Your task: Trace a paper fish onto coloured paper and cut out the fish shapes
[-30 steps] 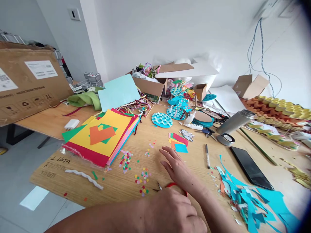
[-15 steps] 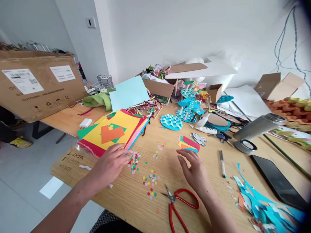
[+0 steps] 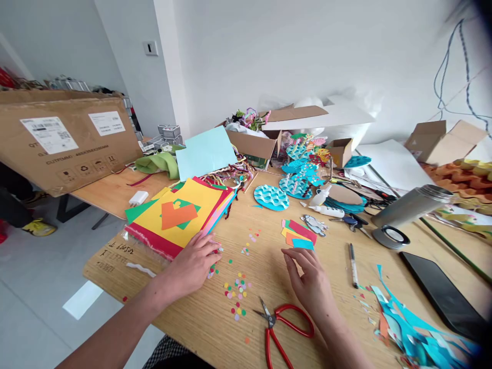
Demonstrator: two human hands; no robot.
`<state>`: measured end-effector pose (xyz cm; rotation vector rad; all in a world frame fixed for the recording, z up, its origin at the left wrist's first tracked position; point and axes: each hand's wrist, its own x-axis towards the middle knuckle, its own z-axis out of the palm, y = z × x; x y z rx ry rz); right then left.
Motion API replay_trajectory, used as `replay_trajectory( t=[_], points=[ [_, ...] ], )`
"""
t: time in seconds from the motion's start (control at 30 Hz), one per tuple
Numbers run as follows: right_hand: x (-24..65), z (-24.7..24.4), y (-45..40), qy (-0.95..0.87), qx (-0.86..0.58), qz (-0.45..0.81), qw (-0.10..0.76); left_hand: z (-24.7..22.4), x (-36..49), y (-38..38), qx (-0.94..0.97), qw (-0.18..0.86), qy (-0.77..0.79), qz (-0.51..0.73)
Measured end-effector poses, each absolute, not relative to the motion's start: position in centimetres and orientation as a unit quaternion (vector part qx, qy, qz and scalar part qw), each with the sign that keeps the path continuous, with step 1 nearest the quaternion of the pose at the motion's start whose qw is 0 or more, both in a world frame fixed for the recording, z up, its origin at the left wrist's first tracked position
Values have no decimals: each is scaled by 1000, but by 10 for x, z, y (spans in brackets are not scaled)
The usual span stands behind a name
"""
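Wooden table [image 3: 265, 277]: work moves to paper dots [image 3: 240, 295].
Left hand [image 3: 197, 262] covers some, loosely bent, grip unclear; right hand [image 3: 310, 279] half-curled, empty.

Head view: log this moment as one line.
left hand: at confetti dots, beside coloured paper stack | right hand: near blue paper piece | red-handled scissors: on table, blades apart
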<state>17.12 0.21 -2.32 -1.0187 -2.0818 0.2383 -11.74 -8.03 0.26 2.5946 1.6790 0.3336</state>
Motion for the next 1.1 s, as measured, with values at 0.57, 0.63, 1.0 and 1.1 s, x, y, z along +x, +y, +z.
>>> replay_trajectory(
  t=[0.57,0.63,1.0,1.1],
  points=[
    [172,-27,1,-833,-379,99,391,21,-126,-67,820,1,568,75],
    [172,-27,0,-832,-379,98,392,27,-128,-59,818,-9,570,69],
    [170,-26,-1,-833,-377,107,392,31,-138,-8,828,77,555,-6],
    [170,-26,-1,-834,-377,107,390,34,-135,-6,828,90,553,-24]
  ],
)
